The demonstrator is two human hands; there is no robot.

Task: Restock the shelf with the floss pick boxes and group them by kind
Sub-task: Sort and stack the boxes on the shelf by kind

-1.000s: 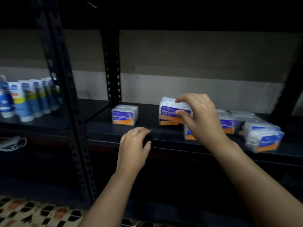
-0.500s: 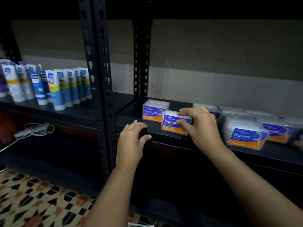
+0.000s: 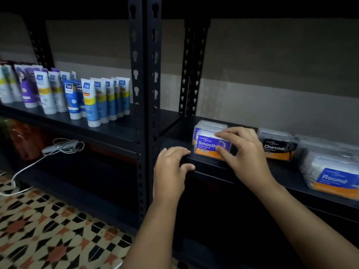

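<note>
On the dark shelf (image 3: pixel 287 177), my right hand (image 3: pixel 242 152) pinches a purple-and-orange Smooth floss pick box (image 3: pixel 206 146) by its right end, thumb low and fingers on top. This box stands directly in front of another Smooth box (image 3: pixel 208 125) at the back. My left hand (image 3: pixel 171 171) grips the shelf's front lip, left of the box. To the right stand a black Charcoal box (image 3: pixel 277 148) and a clear Round box (image 3: pixel 334 181), with more clear boxes behind them.
A black perforated upright post (image 3: pixel 144 94) divides the shelving. Left of it, several blue, white and purple tubes (image 3: pixel 93 98) stand on a neighbouring shelf. A white cable (image 3: pixel 58 148) lies on the lower left shelf. Patterned floor tiles (image 3: pixel 48 230) spread below.
My right hand has carried the Smooth box left and set it in front of the other Smooth box. The view has shifted, so the shelf now sits further right. My left hand stays on the shelf edge.
</note>
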